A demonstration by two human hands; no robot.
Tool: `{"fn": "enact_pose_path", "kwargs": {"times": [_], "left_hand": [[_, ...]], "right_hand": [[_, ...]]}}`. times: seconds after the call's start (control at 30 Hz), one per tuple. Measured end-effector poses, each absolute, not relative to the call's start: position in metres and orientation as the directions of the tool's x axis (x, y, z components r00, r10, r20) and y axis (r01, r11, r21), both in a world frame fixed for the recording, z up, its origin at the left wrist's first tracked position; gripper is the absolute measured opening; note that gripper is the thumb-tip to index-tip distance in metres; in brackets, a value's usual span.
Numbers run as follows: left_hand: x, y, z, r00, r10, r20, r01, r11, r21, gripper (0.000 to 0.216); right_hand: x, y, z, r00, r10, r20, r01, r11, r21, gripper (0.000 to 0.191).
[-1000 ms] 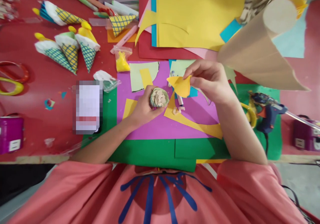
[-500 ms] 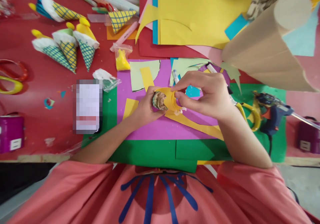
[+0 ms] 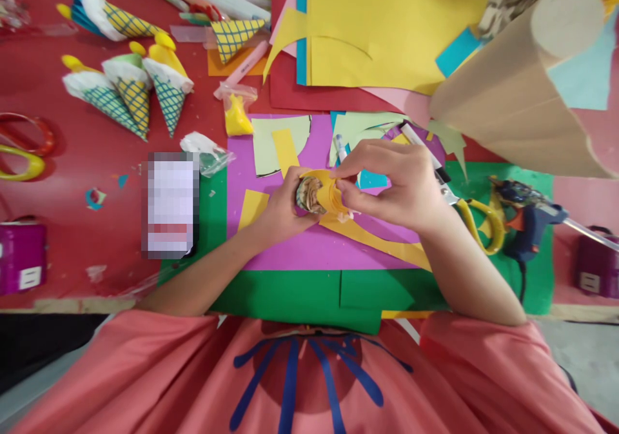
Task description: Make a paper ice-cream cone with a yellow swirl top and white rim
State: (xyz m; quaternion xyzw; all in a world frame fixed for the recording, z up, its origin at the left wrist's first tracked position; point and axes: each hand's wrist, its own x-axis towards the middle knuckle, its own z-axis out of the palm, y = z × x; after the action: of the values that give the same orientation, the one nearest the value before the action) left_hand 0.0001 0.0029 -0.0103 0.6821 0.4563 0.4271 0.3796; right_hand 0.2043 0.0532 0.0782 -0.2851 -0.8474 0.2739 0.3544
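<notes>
My left hand is wrapped round a paper cone whose open mouth, stuffed with crumpled brown paper, faces up. A curled yellow paper piece sits against the right side of that mouth. Thumb and forefinger of my right hand pinch the upper right edge of the yellow piece. A bit of white material shows under it. Beneath both hands lies a purple sheet, with a long curved yellow strip on it.
Finished paper cones lie at upper left, near a bag of yellow material. A phone rests left of the purple sheet. To the right are yellow-handled scissors, a glue gun and a large brown paper cone.
My right fingertips have shifted slightly left, closer to the stuffed mouth, still pinching the yellow paper. My left hand keeps its hold on the cone.
</notes>
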Motion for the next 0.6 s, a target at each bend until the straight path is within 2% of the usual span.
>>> {"fn": "enact_pose_path", "kwargs": {"times": [0.6], "left_hand": [[-0.0020, 0.0026, -0.0134, 0.219, 0.964, 0.153, 0.272, -0.211, 0.939, 0.051]], "right_hand": [[0.2040, 0.0535, 0.0792, -0.667, 0.595, 0.448, 0.263, 0.751, -0.606, 0.018]]}}
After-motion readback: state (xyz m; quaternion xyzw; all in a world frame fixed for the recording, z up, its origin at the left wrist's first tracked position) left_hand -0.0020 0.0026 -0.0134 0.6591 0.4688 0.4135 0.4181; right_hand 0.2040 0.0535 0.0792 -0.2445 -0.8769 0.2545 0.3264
